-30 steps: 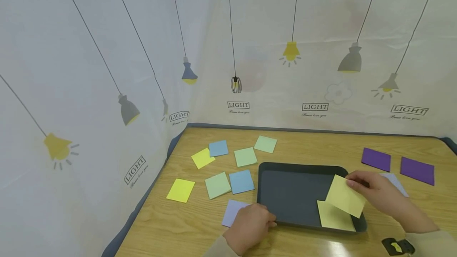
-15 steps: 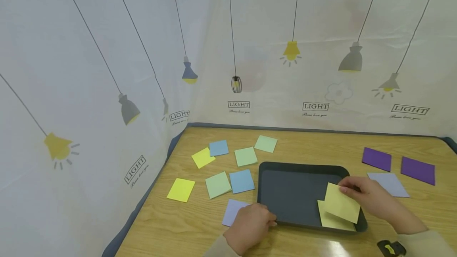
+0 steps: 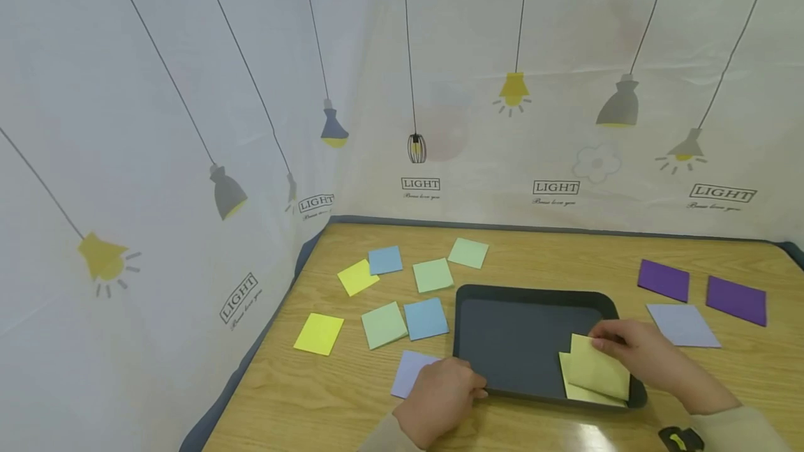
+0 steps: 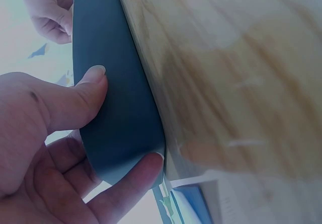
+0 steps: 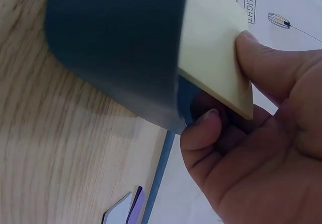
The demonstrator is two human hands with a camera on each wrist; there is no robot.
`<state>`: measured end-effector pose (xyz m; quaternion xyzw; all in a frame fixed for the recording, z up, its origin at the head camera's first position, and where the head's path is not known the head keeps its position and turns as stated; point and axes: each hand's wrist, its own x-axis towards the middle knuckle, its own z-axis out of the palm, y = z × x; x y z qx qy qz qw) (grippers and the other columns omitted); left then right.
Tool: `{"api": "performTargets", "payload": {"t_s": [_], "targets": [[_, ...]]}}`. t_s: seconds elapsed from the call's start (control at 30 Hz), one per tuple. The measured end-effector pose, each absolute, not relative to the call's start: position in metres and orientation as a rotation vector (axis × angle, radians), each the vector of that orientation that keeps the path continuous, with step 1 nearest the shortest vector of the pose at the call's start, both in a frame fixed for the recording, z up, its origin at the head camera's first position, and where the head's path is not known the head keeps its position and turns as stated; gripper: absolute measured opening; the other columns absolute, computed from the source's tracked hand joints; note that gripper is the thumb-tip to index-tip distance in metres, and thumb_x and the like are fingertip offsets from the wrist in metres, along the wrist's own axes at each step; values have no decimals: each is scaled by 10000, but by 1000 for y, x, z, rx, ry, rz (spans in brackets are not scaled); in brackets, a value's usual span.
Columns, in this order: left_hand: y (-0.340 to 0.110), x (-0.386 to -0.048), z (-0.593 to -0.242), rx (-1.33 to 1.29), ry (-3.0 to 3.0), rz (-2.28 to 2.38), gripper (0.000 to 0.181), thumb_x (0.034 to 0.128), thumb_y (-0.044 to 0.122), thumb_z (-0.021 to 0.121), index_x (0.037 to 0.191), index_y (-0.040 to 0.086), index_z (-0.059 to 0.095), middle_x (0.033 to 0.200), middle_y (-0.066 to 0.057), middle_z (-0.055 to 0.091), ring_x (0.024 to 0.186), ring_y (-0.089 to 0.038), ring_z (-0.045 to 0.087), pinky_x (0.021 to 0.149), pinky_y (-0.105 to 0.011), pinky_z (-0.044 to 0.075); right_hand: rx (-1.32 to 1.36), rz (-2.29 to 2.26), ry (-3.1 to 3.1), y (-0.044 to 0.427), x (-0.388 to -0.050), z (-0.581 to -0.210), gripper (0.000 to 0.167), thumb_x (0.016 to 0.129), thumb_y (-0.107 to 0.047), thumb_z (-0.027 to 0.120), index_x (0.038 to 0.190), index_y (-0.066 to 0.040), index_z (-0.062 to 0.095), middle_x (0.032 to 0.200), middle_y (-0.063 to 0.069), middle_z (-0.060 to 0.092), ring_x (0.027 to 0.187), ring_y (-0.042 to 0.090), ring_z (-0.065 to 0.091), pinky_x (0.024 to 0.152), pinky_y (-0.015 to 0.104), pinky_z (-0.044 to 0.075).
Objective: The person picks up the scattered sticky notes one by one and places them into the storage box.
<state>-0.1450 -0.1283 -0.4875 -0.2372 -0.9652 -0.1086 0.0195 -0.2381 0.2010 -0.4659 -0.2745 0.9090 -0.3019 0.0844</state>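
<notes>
My right hand [image 3: 634,354] pinches a pale yellow sticky note pad [image 3: 598,368] between thumb and fingers, tilted over the right end of the dark tray [image 3: 521,340]. Beneath it, partly covered, another pale yellow pad [image 3: 570,388] lies in the tray. In the right wrist view the held pad [image 5: 216,48] shows its thickness, with its lower part behind the tray wall [image 5: 126,48]. My left hand [image 3: 442,396] grips the tray's near left corner; the left wrist view has the thumb against the tray's outer wall [image 4: 113,108]. A lilac pad [image 3: 410,370] is partly hidden behind that hand.
Left of the tray lie bright yellow [image 3: 319,334], green [image 3: 384,326] and blue pads [image 3: 426,319], several in all. To the right are two purple pads [image 3: 663,280] and a pale lilac one [image 3: 683,325]. A lamp-printed cloth [image 3: 471,124] surrounds the wooden table [image 3: 553,250].
My right hand has moved left and down, lowering the pale yellow pad toward the one in the tray. The pale lilac pad on the right has come into full view. My left hand stays put.
</notes>
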Motion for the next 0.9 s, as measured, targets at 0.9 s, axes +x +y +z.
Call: {"api": "performTargets", "payload": {"t_s": [0.9], "targets": [[-128,-144,-486,-744,-2991,-319,100,934,297,727,959,317,822,841,147,731,734,9,636,566,-167,502,-776,-654,2758,190,-238,-477,252,871,-123,756,1067,35,743,980,90,724,902,302,692,774,457,585]]}}
